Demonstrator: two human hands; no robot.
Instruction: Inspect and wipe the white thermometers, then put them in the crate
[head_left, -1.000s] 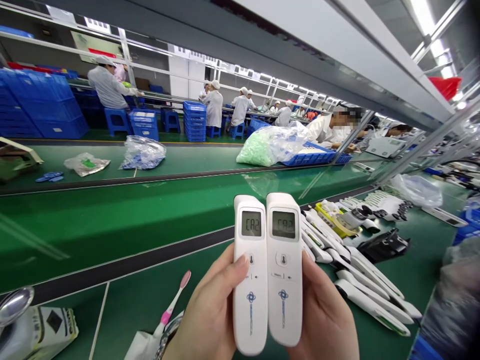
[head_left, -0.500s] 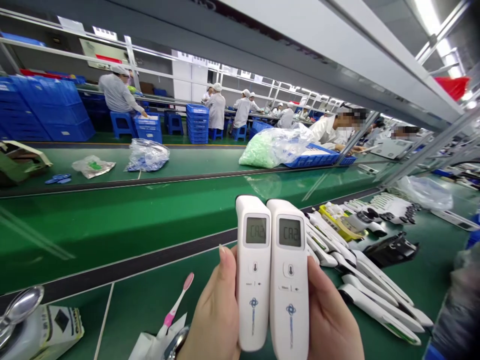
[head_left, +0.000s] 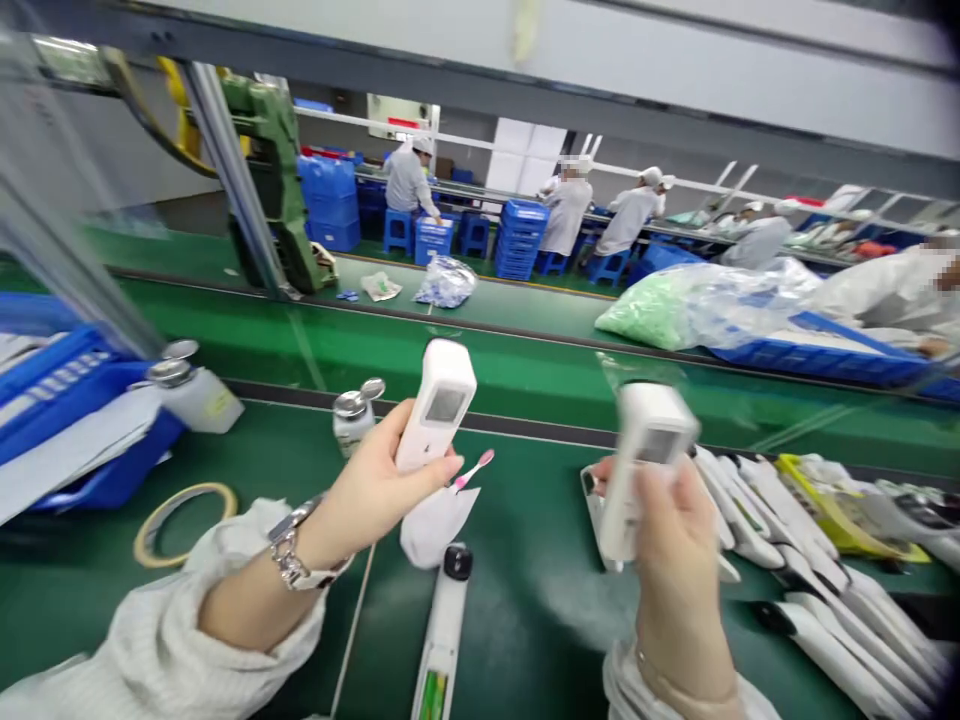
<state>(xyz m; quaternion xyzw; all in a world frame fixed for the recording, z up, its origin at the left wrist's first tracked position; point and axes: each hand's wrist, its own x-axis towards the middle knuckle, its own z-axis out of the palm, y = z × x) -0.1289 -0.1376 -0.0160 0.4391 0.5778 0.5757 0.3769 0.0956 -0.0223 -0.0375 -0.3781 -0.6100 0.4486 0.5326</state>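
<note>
My left hand (head_left: 375, 490) is closed round a white infrared thermometer (head_left: 439, 400), tilted to the right with its grey screen facing me. My right hand (head_left: 675, 530) grips a second white thermometer (head_left: 645, 450), blurred by motion, above a row of several more white thermometers (head_left: 787, 560) lying on the green bench. The two hands are well apart. A wristwatch (head_left: 292, 555) and a white knitted sleeve show on my left arm.
Another thermometer (head_left: 442, 630) lies face down between my arms, beside a pink toothbrush (head_left: 474, 468) on a white cloth. At left are a blue tray (head_left: 75, 420), two metal-capped bottles (head_left: 352, 415) and a tape ring (head_left: 180, 520). Workers in white sit beyond the green conveyor (head_left: 487, 350).
The hands have parted: the left thermometer moved left and tilted, the right one swung right. The camera has turned left and down, bringing the blue tray, bottles and tape ring into view.
</note>
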